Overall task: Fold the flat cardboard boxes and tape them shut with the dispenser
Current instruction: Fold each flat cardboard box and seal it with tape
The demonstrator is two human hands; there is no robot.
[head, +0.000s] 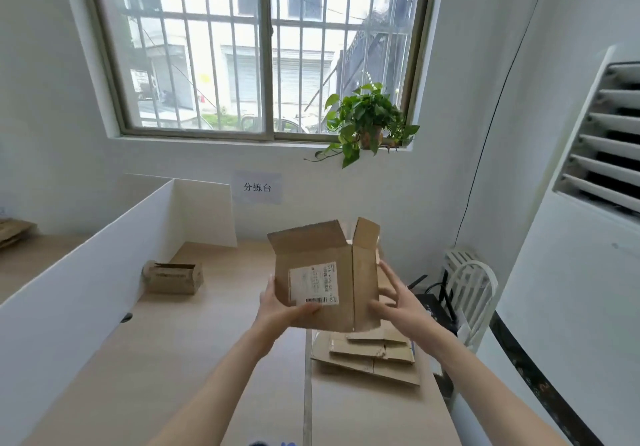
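I hold a brown cardboard box [322,272] up in the air above the wooden table [194,359]. Its top flaps stand open and a white shipping label faces me. My left hand [280,307] grips its lower left corner, thumb across the front near the label's barcode. My right hand [394,302] holds the right side, fingers spread along that wall. Beneath the box lies a stack of flat cardboard boxes [374,352]. A folded box [173,276] sits on the table at the left. No tape dispenser can be made out.
A white partition board [90,283] runs along the table's left side. A white fan guard [467,286] and black device with cables stand at the table's right end. A tall air conditioner [581,238] fills the right. A potted plant [370,123] sits on the windowsill.
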